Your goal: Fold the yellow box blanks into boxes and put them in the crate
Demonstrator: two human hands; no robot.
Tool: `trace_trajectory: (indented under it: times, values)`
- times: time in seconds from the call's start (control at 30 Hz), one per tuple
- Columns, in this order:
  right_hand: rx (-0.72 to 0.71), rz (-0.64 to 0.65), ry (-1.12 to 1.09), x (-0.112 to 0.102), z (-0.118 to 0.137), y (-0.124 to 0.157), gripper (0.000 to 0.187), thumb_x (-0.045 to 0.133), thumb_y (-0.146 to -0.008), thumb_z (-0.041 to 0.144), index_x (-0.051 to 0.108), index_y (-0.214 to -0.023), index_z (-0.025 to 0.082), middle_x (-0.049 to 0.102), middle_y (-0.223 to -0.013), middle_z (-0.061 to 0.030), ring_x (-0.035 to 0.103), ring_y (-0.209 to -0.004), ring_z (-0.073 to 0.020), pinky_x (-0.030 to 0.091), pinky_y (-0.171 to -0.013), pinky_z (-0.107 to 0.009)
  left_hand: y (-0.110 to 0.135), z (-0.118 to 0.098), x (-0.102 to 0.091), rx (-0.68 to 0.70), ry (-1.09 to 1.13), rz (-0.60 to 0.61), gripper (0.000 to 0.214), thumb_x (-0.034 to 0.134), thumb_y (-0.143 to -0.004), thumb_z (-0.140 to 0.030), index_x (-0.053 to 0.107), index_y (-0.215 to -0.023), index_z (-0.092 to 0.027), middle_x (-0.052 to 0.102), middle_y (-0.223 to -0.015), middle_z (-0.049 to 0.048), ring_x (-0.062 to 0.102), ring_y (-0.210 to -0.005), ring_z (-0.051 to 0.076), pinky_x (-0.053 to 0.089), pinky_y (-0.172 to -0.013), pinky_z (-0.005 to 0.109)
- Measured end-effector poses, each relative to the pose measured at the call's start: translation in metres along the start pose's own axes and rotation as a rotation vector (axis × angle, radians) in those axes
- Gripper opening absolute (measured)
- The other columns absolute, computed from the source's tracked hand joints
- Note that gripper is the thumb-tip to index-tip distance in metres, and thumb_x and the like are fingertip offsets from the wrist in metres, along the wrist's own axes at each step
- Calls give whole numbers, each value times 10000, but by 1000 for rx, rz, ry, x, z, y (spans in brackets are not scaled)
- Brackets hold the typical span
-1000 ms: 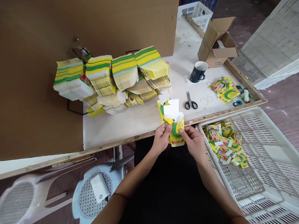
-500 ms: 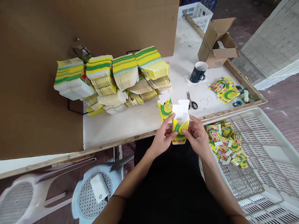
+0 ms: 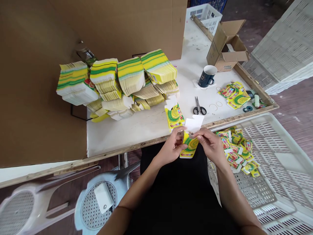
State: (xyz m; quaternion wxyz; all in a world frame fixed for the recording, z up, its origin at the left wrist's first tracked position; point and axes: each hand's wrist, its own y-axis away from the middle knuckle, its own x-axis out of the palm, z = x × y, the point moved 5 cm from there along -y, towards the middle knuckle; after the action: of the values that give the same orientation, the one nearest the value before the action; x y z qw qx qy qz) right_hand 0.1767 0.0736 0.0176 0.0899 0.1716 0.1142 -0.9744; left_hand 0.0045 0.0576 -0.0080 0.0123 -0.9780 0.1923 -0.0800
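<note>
At the near edge of the tabletop (image 3: 137,129), the left hand (image 3: 172,147) and right hand (image 3: 211,145) met on a carton (image 3: 189,147), one on each side of it. Just behind and to the left, a second carton (image 3: 174,116) stood on the tabletop. Scissors (image 3: 199,107) lay behind the hands, the mug (image 3: 206,76) farther back, the open box (image 3: 226,44) beyond that. Stacks of flat cartons (image 3: 117,83) sat back left, before the cardboard sheet (image 3: 97,26). A loose pile (image 3: 234,94) lay by the right edge. Right of the tabletop sat the crate (image 3: 290,137), folded cartons (image 3: 236,150) along its left side.

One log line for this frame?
left hand: holds small carton | right hand: holds same carton, white flap up | second carton: on table
</note>
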Motion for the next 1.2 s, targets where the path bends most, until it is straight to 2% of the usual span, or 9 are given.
trace_trajectory:
  times: [0.1,0.23,0.37,0.5,0.6,0.7,0.9,1.0,1.2]
  values:
    - [21,-80,-52,1,-7,1,221,625,-989,438,744,-995,251,698,-993,-69,671,-904,-208,541,-793,-322,-2,1,1,7,55,54,826,730,-921,-377,234,-1579,-311,760,-1184,130,791,-884,232,646,-787,356]
    - [88,-212,-107,-6,-17,4,341,647,-953,533,724,-1123,247,669,-1229,-107,675,-951,-220,563,-786,-342,-5,5,0,22,30,71,638,716,-930,-366,429,-1495,-288,756,-1223,128,788,-993,260,656,-831,385]
    - [88,-156,-101,-15,-10,2,466,536,-993,615,772,-1131,238,720,-1011,-91,657,-830,-217,543,-761,-364,-6,6,-2,10,-81,-18,527,703,-938,-352,533,-1428,-265,750,-1236,122,787,-933,231,654,-788,340]
    - [184,22,-96,-11,-5,-1,430,744,-877,546,748,-1169,231,590,-690,13,497,-581,-145,403,-537,-283,-6,1,-2,71,-159,-88,453,677,-950,-300,579,-1390,-265,652,-1424,133,766,-1071,239,648,-860,333]
    - [201,37,-12,-6,-6,-2,426,765,-862,466,700,-1207,224,461,-611,68,351,-513,-114,280,-483,-270,-5,1,1,77,-184,-22,467,622,-978,-266,540,-1438,-282,582,-1512,134,686,-1270,272,627,-962,367]
    - [182,-10,88,-3,-9,-3,350,731,-882,408,679,-1176,227,433,-588,79,363,-503,-117,289,-496,-276,-5,2,2,67,-164,41,509,595,-991,-271,483,-1487,-280,555,-1537,150,607,-1380,298,609,-1012,404]
    - [148,-53,202,1,-8,-4,349,707,-895,399,661,-1205,243,444,-521,90,408,-454,-139,335,-511,-297,-7,7,0,-19,-4,5,578,677,-955,-375,468,-1482,-267,704,-1316,147,742,-1124,269,631,-911,380]
    - [146,-44,159,3,-7,-4,328,730,-875,412,677,-1148,239,558,-585,52,441,-460,-141,343,-491,-302,-7,7,1,-35,66,8,606,717,-928,-384,474,-1471,-268,737,-1241,135,762,-1014,243,628,-853,350]
    - [152,-16,132,5,-8,-2,304,670,-922,399,678,-1165,216,641,-687,11,459,-470,-131,360,-486,-299,-8,3,3,-88,112,-8,640,763,-891,-393,496,-1454,-245,701,-1299,136,733,-1071,240,591,-907,340]
